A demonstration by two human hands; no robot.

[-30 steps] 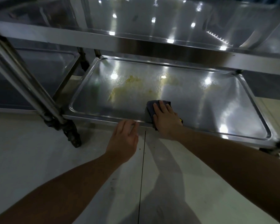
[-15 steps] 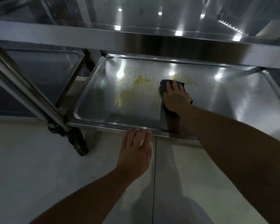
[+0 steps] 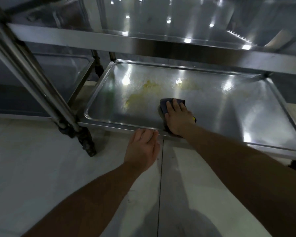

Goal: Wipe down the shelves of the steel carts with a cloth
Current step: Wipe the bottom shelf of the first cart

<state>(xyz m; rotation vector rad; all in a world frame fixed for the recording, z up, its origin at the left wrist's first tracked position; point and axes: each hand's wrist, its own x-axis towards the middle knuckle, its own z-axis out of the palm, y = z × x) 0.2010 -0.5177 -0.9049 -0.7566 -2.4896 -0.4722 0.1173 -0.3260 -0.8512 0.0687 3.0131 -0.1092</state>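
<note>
The steel cart's bottom shelf is a shallow tray with a raised rim, smeared with a yellowish stain left of its middle. My right hand lies flat with straight fingers on a dark grey cloth, pressing it onto the shelf near the front rim, just right of the stain. A bit of yellow shows at the cloth's right edge. My left hand hovers with straight fingers at the shelf's front rim, fingertips touching or nearly touching it, holding nothing.
The cart's upper shelf overhangs the bottom one. A second steel cart stands at the left, its legs and caster wheel close by. Pale floor tiles lie in front.
My right hand has pulled the cloth back from the middle of the shelf toward the front rim. My left hand has stayed at the rim.
</note>
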